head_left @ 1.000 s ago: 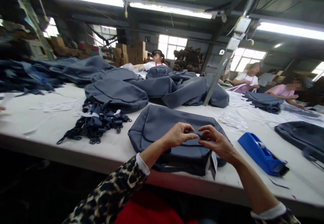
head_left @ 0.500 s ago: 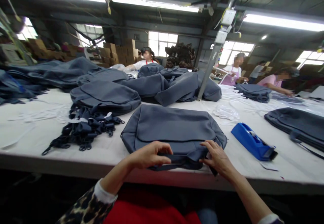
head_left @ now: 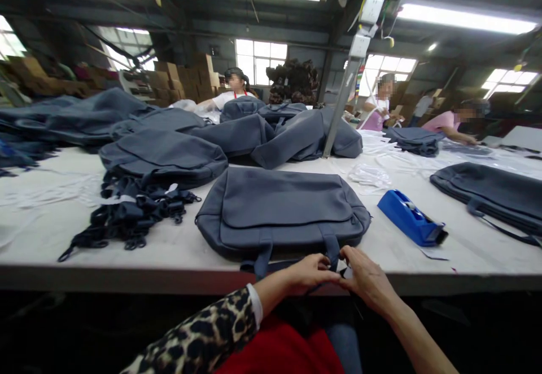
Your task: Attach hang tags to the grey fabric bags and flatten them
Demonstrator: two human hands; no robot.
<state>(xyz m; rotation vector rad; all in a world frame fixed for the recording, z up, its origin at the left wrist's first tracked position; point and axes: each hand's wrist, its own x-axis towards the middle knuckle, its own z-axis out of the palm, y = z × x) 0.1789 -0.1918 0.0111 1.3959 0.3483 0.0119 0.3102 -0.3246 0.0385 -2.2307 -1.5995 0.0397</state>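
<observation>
Where both hands earlier worked atop the bag [head_left: 282, 210], left hand [head_left: 311, 272] and right hand [head_left: 367, 281] now pinch its handle [head_left: 334, 250] at table [head_left: 466, 250] edge, fingers curled, apparently gripping.

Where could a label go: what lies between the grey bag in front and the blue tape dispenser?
In the head view only bare white table shows between the grey bag and the blue tape dispenser.

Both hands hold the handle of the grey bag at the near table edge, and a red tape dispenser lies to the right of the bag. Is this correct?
Not quite: the head view shows the tape dispenser is blue, not red. The rest holds: the left hand and right hand hold the handle of the grey bag.
</observation>
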